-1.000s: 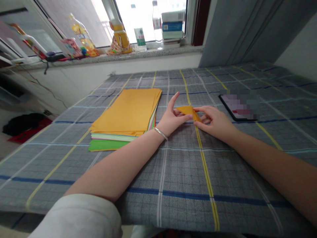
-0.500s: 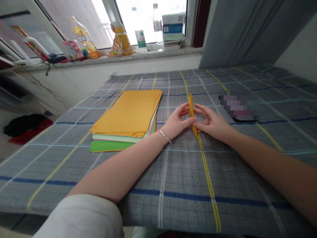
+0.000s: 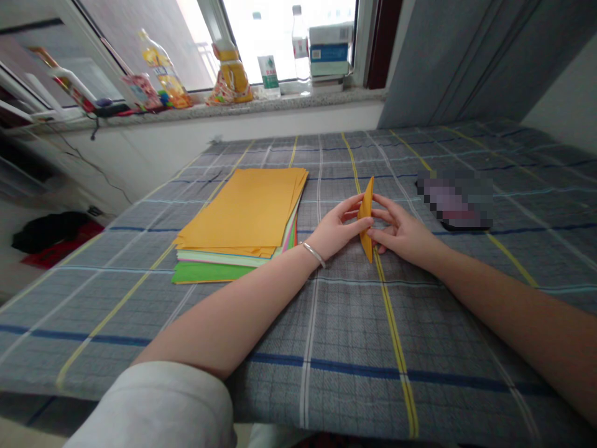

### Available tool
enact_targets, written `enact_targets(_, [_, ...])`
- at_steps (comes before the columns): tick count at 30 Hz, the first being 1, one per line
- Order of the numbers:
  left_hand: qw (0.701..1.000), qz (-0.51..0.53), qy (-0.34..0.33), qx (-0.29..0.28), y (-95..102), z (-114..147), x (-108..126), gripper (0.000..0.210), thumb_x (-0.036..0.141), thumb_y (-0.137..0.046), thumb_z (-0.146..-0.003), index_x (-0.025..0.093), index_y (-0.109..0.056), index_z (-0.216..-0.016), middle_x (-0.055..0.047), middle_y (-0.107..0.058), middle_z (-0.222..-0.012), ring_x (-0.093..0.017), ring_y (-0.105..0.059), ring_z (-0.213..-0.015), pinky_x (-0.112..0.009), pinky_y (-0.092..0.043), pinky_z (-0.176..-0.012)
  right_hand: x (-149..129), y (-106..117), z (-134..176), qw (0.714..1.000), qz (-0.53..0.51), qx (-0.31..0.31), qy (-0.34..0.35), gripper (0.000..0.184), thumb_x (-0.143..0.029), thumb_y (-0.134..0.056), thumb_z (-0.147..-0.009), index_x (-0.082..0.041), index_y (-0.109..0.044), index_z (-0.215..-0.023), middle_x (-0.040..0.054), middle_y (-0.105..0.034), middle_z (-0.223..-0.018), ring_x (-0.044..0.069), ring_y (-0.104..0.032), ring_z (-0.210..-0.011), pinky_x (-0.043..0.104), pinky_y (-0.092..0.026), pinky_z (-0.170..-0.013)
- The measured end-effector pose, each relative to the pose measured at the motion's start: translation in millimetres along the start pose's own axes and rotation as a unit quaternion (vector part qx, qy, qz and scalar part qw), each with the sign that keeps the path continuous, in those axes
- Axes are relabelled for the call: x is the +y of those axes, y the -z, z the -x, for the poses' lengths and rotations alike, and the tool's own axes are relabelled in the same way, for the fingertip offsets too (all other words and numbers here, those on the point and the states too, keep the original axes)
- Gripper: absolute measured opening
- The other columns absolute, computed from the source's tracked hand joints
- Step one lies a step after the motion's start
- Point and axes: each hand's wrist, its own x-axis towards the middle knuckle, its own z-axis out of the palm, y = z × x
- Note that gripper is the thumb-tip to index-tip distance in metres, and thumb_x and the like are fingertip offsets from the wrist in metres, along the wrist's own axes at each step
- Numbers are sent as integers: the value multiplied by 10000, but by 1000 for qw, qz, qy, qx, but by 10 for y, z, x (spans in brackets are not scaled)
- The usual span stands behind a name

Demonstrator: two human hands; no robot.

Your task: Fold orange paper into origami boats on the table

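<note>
A small folded piece of orange paper (image 3: 367,214) stands nearly upright between my hands, its narrow side toward me. My left hand (image 3: 339,225) pinches it from the left, thumb on the near face and fingers behind. From the right, my right hand (image 3: 402,231) closes on its other side with thumb and fingertips. Some fingertips are hidden behind the paper. Left of my hands lies a stack of coloured paper (image 3: 242,208), orange sheets on top with white, pink and green edges showing below.
A grey plaid cloth (image 3: 354,323) covers the table. On the right lies a dark, blurred-out flat object (image 3: 454,202). Along the windowsill (image 3: 280,102) stand bottles, a green-and-white tube (image 3: 268,74) and stacked boxes (image 3: 330,53). A grey curtain (image 3: 448,62) hangs at the right.
The folded paper has turned and opened out slightly, so more of its left face shows. Both hands stay on it, shifted a little to the right with the view.
</note>
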Motion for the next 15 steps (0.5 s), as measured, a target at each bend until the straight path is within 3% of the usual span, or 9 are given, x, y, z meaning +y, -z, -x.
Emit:
enact_targets(9, [998,61,35,3,-19,4,36,604,238,-713,-863,229,-534,-1439,-127,-630,-1377,-251,-626,-1233,-433,-512,-1051,45,-3,-9,1000,-3,3,-5,825,-442,-668,-868,-382,-267,-1586,123,-556,-1495,159,-698,-651,364,-633,-549])
enact_targets(15, [1000,26,0,-8,-17,7,28,566,236,-657,-889,216,-524,-1440,-138,-625,-1378,-262,-589,-1302,-448,-509,-1070,9,-10,11,999,36,31,-4,748,-375,-631,-883,-368,-316,-1561,119,-598,-1452,125,-655,-550,305,-585,-447])
